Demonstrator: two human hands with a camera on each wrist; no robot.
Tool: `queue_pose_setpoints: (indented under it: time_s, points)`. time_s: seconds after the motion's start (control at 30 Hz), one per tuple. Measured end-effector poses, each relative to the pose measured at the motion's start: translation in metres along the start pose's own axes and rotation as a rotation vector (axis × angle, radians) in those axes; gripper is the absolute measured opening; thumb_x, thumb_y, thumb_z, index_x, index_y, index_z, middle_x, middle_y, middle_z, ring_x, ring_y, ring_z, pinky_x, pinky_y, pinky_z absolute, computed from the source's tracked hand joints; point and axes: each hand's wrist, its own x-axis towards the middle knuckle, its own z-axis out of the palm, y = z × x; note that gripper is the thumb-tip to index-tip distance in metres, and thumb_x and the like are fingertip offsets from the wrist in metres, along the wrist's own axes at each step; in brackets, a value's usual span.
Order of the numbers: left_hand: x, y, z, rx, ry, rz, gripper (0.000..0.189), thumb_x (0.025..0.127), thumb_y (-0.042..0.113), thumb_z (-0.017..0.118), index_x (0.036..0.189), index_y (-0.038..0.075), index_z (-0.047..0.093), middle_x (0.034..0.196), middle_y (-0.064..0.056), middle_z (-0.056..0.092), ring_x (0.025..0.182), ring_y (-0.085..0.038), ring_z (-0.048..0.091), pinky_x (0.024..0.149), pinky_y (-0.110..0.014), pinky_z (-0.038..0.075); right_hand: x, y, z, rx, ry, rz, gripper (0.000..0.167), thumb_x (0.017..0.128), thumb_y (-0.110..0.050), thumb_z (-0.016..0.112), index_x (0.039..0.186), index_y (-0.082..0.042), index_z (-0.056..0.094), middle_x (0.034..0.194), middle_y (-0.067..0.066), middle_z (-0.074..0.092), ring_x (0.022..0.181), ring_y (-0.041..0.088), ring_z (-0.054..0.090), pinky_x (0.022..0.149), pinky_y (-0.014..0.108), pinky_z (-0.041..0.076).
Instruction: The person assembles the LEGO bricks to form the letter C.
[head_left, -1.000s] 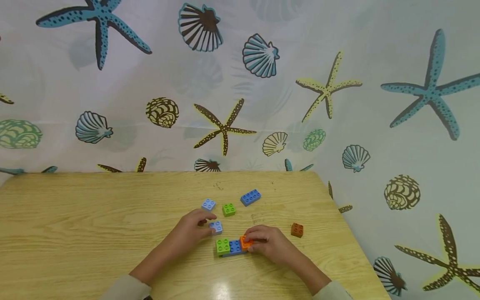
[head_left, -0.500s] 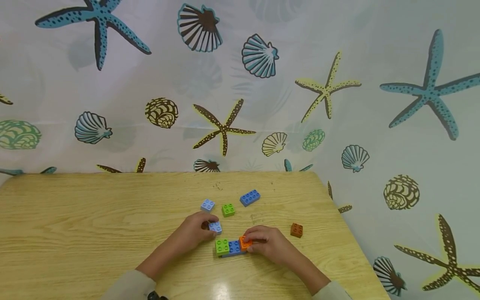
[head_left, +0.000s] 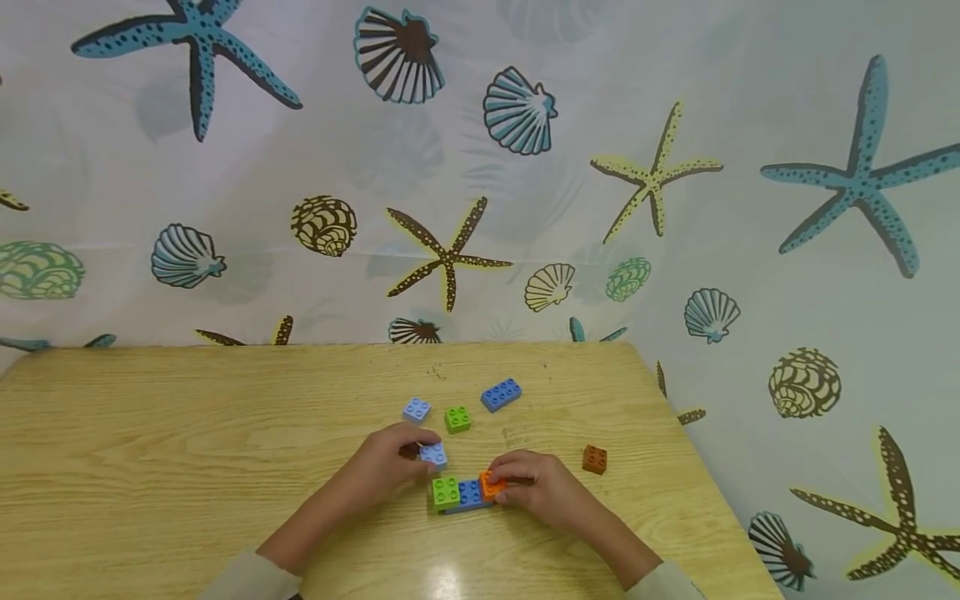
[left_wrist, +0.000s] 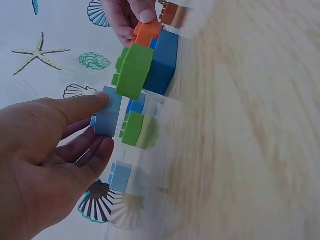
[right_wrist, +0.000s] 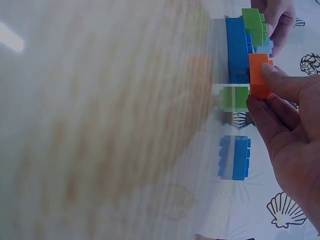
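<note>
My left hand (head_left: 392, 457) pinches a light blue four-stud brick (head_left: 433, 454), thumb on one side and fingers on the other. In the left wrist view that light blue brick (left_wrist: 107, 115) shows between the thumb and fingertips. Just in front of it lies a long blue brick (head_left: 470, 495). A lime green brick (head_left: 446, 492) sits on its left end and an orange brick (head_left: 491, 486) on its right end, with blue studs bare between them. The right hand (head_left: 538, 485) grips the orange brick, the thumb lying against its side in the right wrist view.
Farther back on the wooden table (head_left: 187, 433) are another light blue brick (head_left: 416, 409), a green brick (head_left: 457, 419) and a blue eight-stud brick (head_left: 501, 395). A brown brick (head_left: 595, 459) lies to the right. A cloth with shells and starfish (head_left: 330, 125) hangs behind.
My left thumb and fingers have come in around the light blue brick, which stays in nearly the same spot. The right hand keeps its hold on the orange brick.
</note>
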Motion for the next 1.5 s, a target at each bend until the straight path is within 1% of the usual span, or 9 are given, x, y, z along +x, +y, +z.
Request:
queue_pose_setpoints:
  time_s: [0.1, 0.23, 0.37, 0.43, 0.53, 0.77, 1.13, 1.23, 1.5]
  points:
    - [-0.006, 0.006, -0.002, -0.044, -0.032, 0.004, 0.033, 0.090, 0.016, 0.077, 0.122, 0.011, 0.072, 0.113, 0.000, 0.065, 0.098, -0.015, 0.059, 0.087, -0.033, 0.055, 0.000, 0.000, 0.000, 0.005, -0.003, -0.001, 0.019, 0.094, -0.016, 0.071, 0.112, -0.019, 0.076, 0.125, -0.001, 0.068, 0.118, 0.020, 0.063, 0.096, 0.026, 0.054]
    - [-0.014, 0.014, -0.003, -0.068, -0.051, -0.002, 0.033, 0.091, 0.019, 0.076, 0.123, 0.012, 0.071, 0.117, 0.000, 0.066, 0.102, -0.015, 0.060, 0.091, -0.036, 0.055, -0.001, -0.002, -0.001, 0.018, -0.004, -0.001, 0.019, 0.094, -0.017, 0.071, 0.112, -0.018, 0.076, 0.126, -0.001, 0.068, 0.120, 0.024, 0.063, 0.097, 0.031, 0.054]
    - [-0.019, 0.018, -0.002, -0.066, -0.062, 0.030, 0.035, 0.090, 0.020, 0.077, 0.123, 0.011, 0.071, 0.119, 0.000, 0.066, 0.104, -0.016, 0.061, 0.094, -0.038, 0.055, -0.001, -0.003, -0.001, 0.026, 0.000, -0.002, 0.019, 0.094, -0.016, 0.072, 0.112, -0.018, 0.076, 0.126, -0.001, 0.068, 0.120, 0.024, 0.063, 0.097, 0.035, 0.055]
    - [-0.020, 0.019, -0.001, -0.065, -0.072, 0.049, 0.035, 0.090, 0.020, 0.077, 0.123, 0.010, 0.070, 0.119, -0.001, 0.066, 0.105, -0.016, 0.062, 0.093, -0.037, 0.055, -0.001, -0.003, -0.001, 0.024, 0.001, -0.002, 0.019, 0.094, -0.015, 0.072, 0.112, -0.018, 0.076, 0.126, -0.001, 0.068, 0.119, 0.023, 0.063, 0.098, 0.035, 0.055]
    - [-0.022, 0.020, 0.001, -0.053, -0.087, 0.068, 0.034, 0.090, 0.018, 0.077, 0.122, 0.009, 0.070, 0.119, -0.002, 0.066, 0.104, -0.017, 0.061, 0.092, -0.036, 0.056, -0.001, -0.003, -0.001, 0.016, 0.000, 0.002, 0.018, 0.094, -0.016, 0.072, 0.111, -0.019, 0.076, 0.125, -0.002, 0.068, 0.119, 0.023, 0.063, 0.098, 0.033, 0.054]
    - [-0.024, 0.018, 0.004, -0.056, -0.122, 0.076, 0.035, 0.089, 0.019, 0.078, 0.122, 0.009, 0.071, 0.119, -0.002, 0.066, 0.102, -0.016, 0.060, 0.089, -0.034, 0.055, 0.000, -0.002, 0.000, 0.007, -0.003, -0.001, 0.019, 0.094, -0.015, 0.071, 0.113, -0.016, 0.076, 0.126, 0.000, 0.068, 0.120, 0.024, 0.063, 0.096, 0.027, 0.054]
    - [-0.024, 0.017, 0.008, -0.053, -0.129, 0.122, 0.035, 0.090, 0.020, 0.078, 0.121, 0.008, 0.071, 0.115, -0.001, 0.066, 0.101, -0.016, 0.059, 0.087, -0.031, 0.055, -0.001, -0.002, 0.000, 0.006, 0.001, 0.002, 0.018, 0.094, -0.017, 0.071, 0.112, -0.019, 0.076, 0.125, -0.002, 0.068, 0.120, 0.023, 0.063, 0.097, 0.029, 0.054]
    - [-0.024, 0.017, 0.009, -0.052, -0.127, 0.122, 0.035, 0.090, 0.020, 0.078, 0.122, 0.008, 0.071, 0.115, -0.001, 0.065, 0.100, -0.016, 0.059, 0.086, -0.031, 0.055, -0.001, -0.001, 0.000, 0.009, 0.000, 0.006, 0.018, 0.094, -0.017, 0.071, 0.112, -0.019, 0.076, 0.125, -0.002, 0.068, 0.120, 0.023, 0.063, 0.097, 0.029, 0.054]
    - [-0.025, 0.017, 0.008, -0.056, -0.130, 0.094, 0.035, 0.089, 0.022, 0.078, 0.121, 0.010, 0.071, 0.113, 0.001, 0.065, 0.099, -0.015, 0.059, 0.087, -0.031, 0.054, 0.000, 0.000, 0.000, 0.000, 0.004, 0.000, 0.020, 0.094, -0.016, 0.072, 0.113, -0.017, 0.076, 0.126, -0.001, 0.068, 0.120, 0.022, 0.063, 0.096, 0.025, 0.054]
